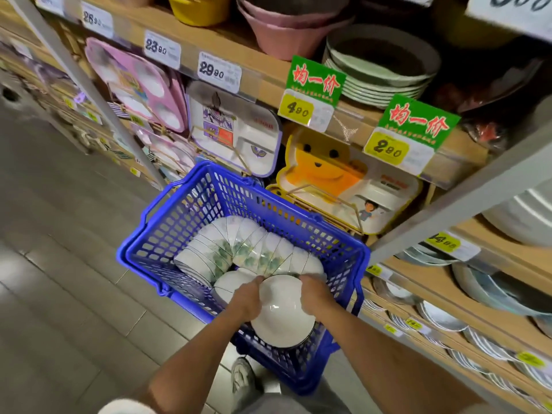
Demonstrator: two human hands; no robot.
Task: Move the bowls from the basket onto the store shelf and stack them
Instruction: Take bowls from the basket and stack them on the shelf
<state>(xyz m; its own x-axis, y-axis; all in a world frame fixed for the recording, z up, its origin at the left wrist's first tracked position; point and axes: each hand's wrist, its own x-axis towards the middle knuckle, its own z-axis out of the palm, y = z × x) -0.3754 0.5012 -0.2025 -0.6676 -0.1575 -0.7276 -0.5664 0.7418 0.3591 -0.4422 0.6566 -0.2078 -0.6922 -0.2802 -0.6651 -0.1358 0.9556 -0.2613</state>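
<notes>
White bowls (282,312) gripped by left hand (248,300) and right hand (316,295) over basket (167,234).

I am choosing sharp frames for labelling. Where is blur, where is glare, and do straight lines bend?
Head view: the blue basket and the white bowl gripped by the left hand and right hand are fairly sharp; a glare spot sits on that bowl; the left shelves and top corners are smeared; the grey shelf upright leans, from wide-angle distortion.

The blue basket (185,213) holds a curved row of white bowls (206,255) (green-patterned, nested on edge).
</notes>
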